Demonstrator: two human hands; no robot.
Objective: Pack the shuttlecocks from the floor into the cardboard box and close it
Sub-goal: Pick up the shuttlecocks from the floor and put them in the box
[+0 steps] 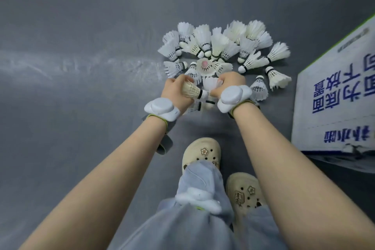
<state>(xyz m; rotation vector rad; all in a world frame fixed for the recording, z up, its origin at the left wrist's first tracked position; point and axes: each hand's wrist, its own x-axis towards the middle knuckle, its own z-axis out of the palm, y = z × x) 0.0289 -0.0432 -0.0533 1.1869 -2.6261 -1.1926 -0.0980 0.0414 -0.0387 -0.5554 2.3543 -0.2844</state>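
Fingers of the left hand (pixel 175 89) curl round a yellowish shuttlecock (pixel 191 91); the right hand (pixel 229 83) seems to pinch a white one (pixel 211 84), above the pile (pixel 215 46) on the floor (pixel 81 67), box (pixel 336 97) at right.

I count roughly twenty white shuttlecocks (pixel 215 50) on the grey floor (pixel 81 67), though the pile overlaps too much for an exact figure. One more shuttlecock (pixel 192 92) sits in my left hand (pixel 174 87), and at least one (pixel 211 85) is at my right hand (pixel 229 83). Two hands, then, each with one white wrist device (pixel 161 108). I see one cardboard box (pixel 332 107) and two beige clogs (pixel 200 153).
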